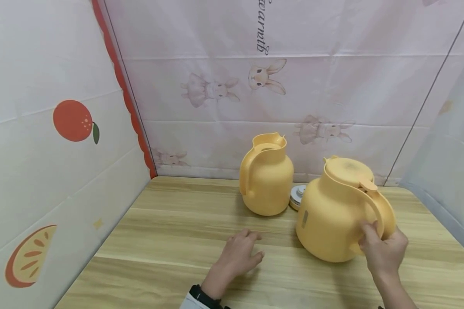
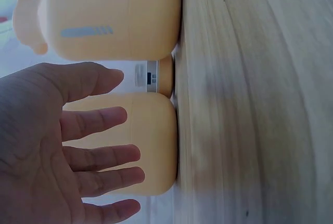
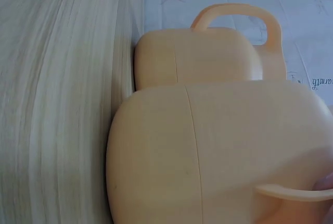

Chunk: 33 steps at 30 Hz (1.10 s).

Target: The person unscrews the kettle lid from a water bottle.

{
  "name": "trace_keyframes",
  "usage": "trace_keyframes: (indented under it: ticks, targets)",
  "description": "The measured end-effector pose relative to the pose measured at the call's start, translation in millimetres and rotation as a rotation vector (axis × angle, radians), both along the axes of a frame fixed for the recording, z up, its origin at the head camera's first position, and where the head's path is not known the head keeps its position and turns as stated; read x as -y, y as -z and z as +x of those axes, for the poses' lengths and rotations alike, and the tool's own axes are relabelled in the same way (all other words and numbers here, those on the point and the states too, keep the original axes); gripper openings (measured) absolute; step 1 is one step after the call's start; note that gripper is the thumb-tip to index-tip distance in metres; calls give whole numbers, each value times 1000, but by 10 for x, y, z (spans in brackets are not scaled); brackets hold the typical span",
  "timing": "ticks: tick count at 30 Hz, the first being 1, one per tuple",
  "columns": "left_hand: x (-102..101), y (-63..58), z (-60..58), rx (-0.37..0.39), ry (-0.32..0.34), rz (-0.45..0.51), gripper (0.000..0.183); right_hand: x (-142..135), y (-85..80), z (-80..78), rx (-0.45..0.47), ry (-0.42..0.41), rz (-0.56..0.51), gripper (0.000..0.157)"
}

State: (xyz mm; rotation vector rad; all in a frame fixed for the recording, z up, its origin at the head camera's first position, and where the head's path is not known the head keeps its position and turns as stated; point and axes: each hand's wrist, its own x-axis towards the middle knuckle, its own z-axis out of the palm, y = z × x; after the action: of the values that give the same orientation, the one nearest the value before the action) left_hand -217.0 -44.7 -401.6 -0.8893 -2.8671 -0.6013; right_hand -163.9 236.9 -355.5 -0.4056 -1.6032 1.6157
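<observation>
My right hand (image 1: pixel 384 249) grips the handle of a large yellow thermos jug (image 1: pixel 326 219) on the right. That jug has a flat round lid (image 1: pixel 349 169) on top and a small grey mark on its side. A second yellow jug (image 1: pixel 270 184), its mouth uncovered, stands farther back to the left. My left hand (image 1: pixel 241 253) hovers over the wood in front of the jugs, holding nothing; its fingers (image 2: pixel 104 156) are spread in the left wrist view. Between the jugs sits a small round stopper-like piece (image 1: pixel 296 197) with a silvery top, partly hidden by the right jug.
The wood-grain table (image 1: pixel 170 231) meets a cloth backdrop (image 1: pixel 216 141) with printed rabbits right behind the jugs. On the left rises a cloth side wall (image 1: pixel 112 180) with fruit prints, and another pale sheet (image 1: pixel 448 171) closes the right side.
</observation>
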Motion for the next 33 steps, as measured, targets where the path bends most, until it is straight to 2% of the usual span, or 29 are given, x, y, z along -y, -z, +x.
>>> trace_keyframes:
  ticks: [6,13,17,20,25,33]
  targets:
    - [55,-1,13,3,-6,-8,37,19,7,15,9,-36,42,24]
    - [120,4,8,7,-13,-29,38,80,8,39,-41,-103,68,28]
    - [161,16,15,-11,-7,-28,38,129,6,53,-45,-129,42,27]
    - [201,32,7,-15,-10,-18,38,162,7,61,-69,-168,2,26]
    - [276,59,-4,1,-23,5,38,208,13,73,-159,-257,-30,27]
    - [375,61,15,43,-44,25,38,279,-4,75,-225,-377,-11,31]
